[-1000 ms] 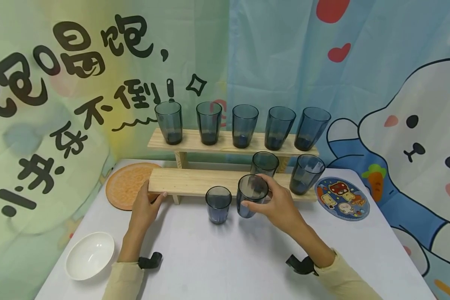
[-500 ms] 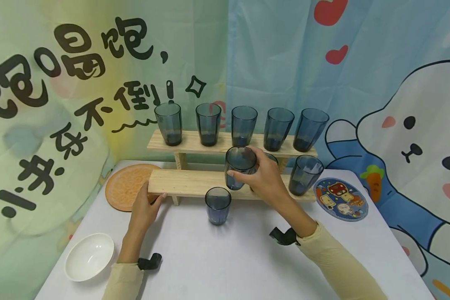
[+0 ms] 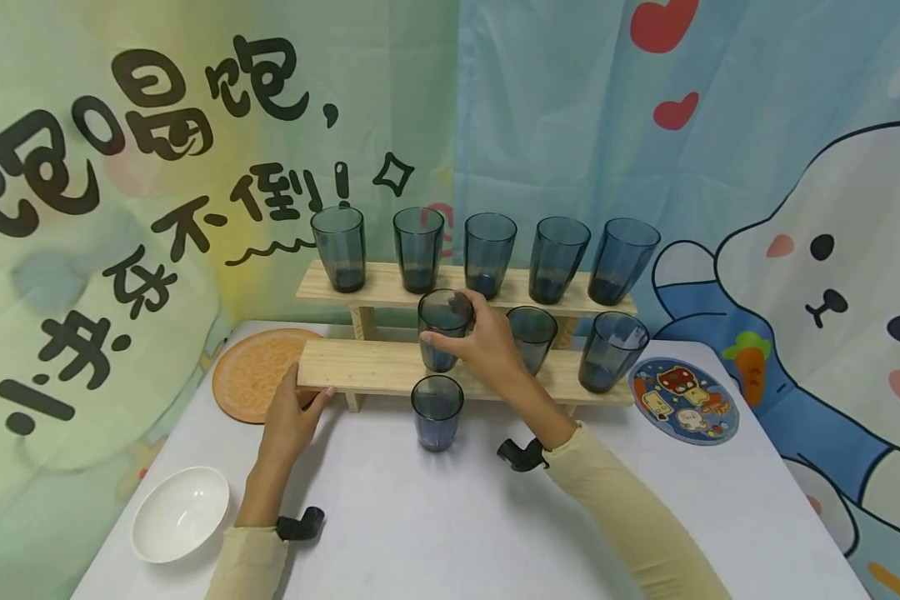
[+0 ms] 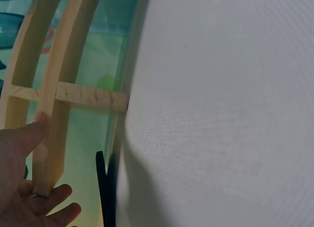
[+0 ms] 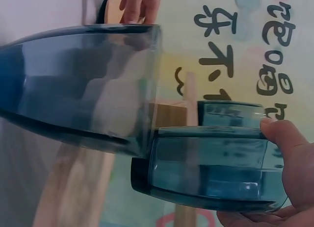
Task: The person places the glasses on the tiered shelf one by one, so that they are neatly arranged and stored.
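Observation:
My right hand (image 3: 487, 346) grips a blue-grey glass tumbler (image 3: 438, 354) near its rim, over the middle of the lower shelf. Whether its base touches the board is unclear. In the right wrist view the thumb lies along that tumbler (image 5: 211, 168). My left hand (image 3: 292, 421) holds the left end of the two-tier wooden stand (image 3: 360, 367); in the left wrist view the thumb rests on the front of the board (image 4: 54, 124) and the fingers curl round its end. Another tumbler (image 3: 437, 421) stands upright on the table in front of the stand.
Several matching tumblers (image 3: 490, 250) line the upper shelf. Two more, a tumbler (image 3: 531, 342) and a tumbler (image 3: 611, 354), stand on the lower shelf's right side. An orange round mat (image 3: 258, 375), a white bowl (image 3: 180, 514) and a blue patterned mat (image 3: 684, 400) lie on the white table (image 3: 450, 533).
My right hand has lifted the held tumbler off the table and carried it up and leftward to the lower shelf's middle. My left hand has stayed on the stand's left end.

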`<state>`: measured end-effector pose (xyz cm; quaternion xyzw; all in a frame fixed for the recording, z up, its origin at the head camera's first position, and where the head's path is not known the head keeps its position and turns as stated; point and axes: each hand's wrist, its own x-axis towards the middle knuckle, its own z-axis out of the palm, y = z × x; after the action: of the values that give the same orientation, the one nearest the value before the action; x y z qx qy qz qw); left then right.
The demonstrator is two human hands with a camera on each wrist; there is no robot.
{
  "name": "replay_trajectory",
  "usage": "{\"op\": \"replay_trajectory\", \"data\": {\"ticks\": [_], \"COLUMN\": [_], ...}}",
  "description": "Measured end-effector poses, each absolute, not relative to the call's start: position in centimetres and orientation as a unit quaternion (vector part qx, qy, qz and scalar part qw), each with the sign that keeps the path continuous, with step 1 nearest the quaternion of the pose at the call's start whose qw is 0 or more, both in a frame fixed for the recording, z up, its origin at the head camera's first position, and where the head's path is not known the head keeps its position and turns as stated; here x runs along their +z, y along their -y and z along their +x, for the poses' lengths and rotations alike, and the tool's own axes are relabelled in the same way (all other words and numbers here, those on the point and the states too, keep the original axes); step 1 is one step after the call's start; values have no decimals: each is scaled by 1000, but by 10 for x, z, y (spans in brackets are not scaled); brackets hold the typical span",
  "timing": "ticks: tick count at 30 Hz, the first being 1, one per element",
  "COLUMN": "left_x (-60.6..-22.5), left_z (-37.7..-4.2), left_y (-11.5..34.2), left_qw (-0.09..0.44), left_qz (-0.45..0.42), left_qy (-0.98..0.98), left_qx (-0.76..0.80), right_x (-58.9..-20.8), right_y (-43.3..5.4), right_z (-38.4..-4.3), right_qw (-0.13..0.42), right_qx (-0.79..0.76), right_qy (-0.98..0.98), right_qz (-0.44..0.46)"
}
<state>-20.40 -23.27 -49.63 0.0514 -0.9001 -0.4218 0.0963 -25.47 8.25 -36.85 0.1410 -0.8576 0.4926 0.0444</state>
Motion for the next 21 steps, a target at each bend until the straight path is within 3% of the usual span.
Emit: {"op": "replay_trajectory", "data": {"ticks": [21], "left_x": [-495], "left_z": [-203], "left_y": [232], "left_qw": [97], "left_qz": [54], "left_qy": [897], "left_qx": [-427], "right_x": [-397], "right_y": [-75], "right_z": [-272], "right_qw": [43], "right_qx": [506], "right_qy": [850], "right_qz": [141]}}
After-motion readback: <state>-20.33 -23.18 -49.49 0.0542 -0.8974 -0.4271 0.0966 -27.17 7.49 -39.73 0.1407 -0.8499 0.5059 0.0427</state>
